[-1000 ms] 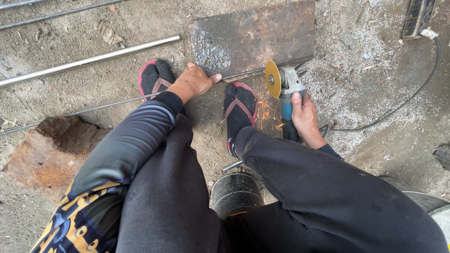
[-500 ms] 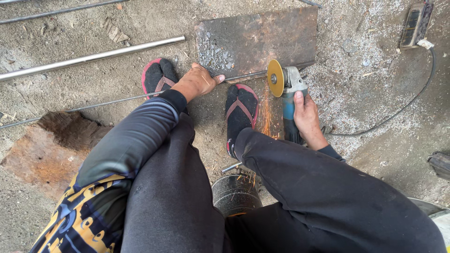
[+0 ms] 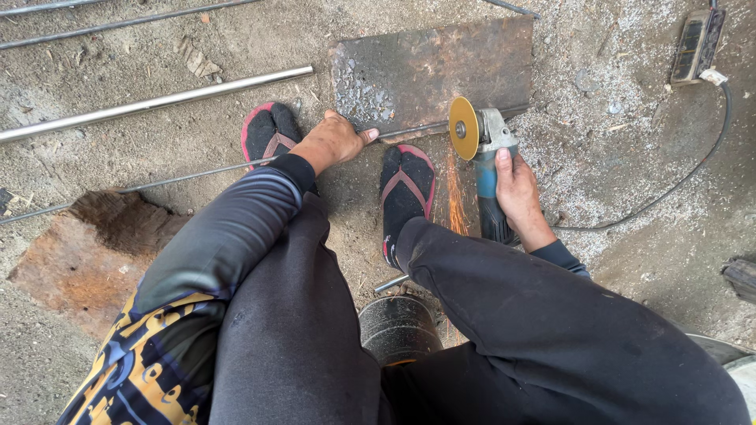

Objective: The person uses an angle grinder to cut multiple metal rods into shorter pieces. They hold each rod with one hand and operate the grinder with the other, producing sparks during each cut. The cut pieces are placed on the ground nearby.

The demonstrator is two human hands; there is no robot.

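I squat on a dirt floor. My right hand (image 3: pixel 518 189) grips the body of a blue angle grinder (image 3: pixel 487 153) whose yellow disc (image 3: pixel 464 127) meets a thin steel rod (image 3: pixel 409 131); orange sparks (image 3: pixel 457 201) spray toward me. My left hand (image 3: pixel 335 142) presses down on that thin rod just left of the cut, at the edge of a rusty dark steel plate (image 3: pixel 441 67). Both feet in black socks and red sandals (image 3: pixel 408 189) rest on either side of my left hand.
A shiny steel pipe (image 3: pixel 157 101) lies at the left, with thinner rods (image 3: pixel 118 24) beyond it. The grinder's black cable (image 3: pixel 677 185) runs to a power strip (image 3: pixel 695 43) at top right. A rusty slab (image 3: pixel 87 252) lies at left, a black can (image 3: pixel 400 327) between my legs.
The view has shifted slightly, so everything sits a little lower and to the right in frame. The grinder stays on the rod, with sparks now streaming more plainly toward me.
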